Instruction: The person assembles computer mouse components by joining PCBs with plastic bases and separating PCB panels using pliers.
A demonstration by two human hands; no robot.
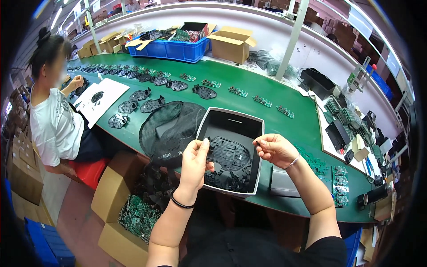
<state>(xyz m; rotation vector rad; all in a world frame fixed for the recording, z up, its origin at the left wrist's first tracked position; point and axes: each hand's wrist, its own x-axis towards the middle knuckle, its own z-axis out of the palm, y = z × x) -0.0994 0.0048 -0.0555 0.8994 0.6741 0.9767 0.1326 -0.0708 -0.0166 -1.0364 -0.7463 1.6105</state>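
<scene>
My left hand is closed at the left edge of a black plastic bottom shell, its thumb uppermost. The shell shows ribs and slots and appears over an open black box with a pale rim. Small black plastic parts lie in the near end of that box. At the box's right rim, my right hand pinches a tiny dark piece between thumb and forefinger; its exact kind is too small to tell.
Black shells and green circuit boards line the green table. A black mesh-backed chair stands left of the box. Below is a carton with boards. A co-worker sits at left beside a white sheet.
</scene>
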